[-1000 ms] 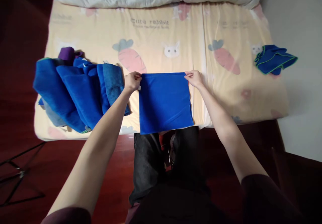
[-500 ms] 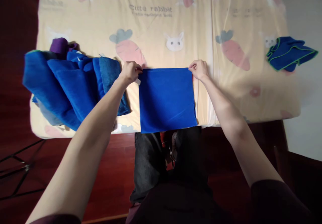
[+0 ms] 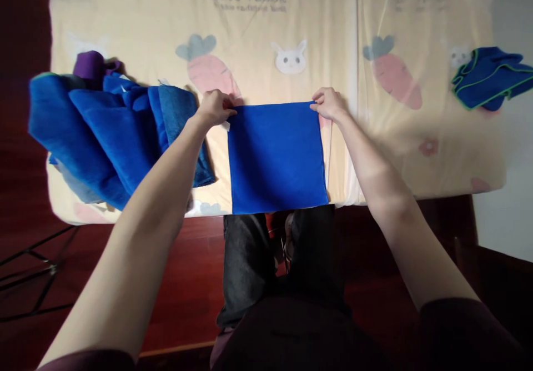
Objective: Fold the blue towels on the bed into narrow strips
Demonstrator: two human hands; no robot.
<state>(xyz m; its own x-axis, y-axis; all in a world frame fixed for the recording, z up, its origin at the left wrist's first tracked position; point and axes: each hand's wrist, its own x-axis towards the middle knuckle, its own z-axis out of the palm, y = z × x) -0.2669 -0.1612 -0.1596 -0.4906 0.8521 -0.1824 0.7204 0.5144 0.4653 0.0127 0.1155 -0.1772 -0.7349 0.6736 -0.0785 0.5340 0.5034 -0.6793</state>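
A blue cloth [image 3: 277, 160] lies spread as a rough square on a patterned cover, its near edge along the cover's front edge. My left hand [image 3: 214, 107] pinches its far left corner, where a small white tag [image 3: 226, 126] sticks out. At the far right corner my right hand [image 3: 328, 104] has thumb and fingers on the cloth's edge, closed loosely around it. Left of my left hand is a heap of blue cloths [image 3: 112, 132], with a purple cloth [image 3: 89, 70] behind it.
The cream cover [image 3: 266, 29] has carrots and rabbits printed on it. A crumpled blue cloth with green edging [image 3: 493, 79] lies at the far right. Dark metal legs [image 3: 41, 271] stand at the lower left over the red floor [image 3: 179, 299]. My knees are below the front edge.
The view has shifted slightly, so the cover and cloths sit higher in the picture. Both hands remain at the blue cloth's far corners, with their fingers a little looser.
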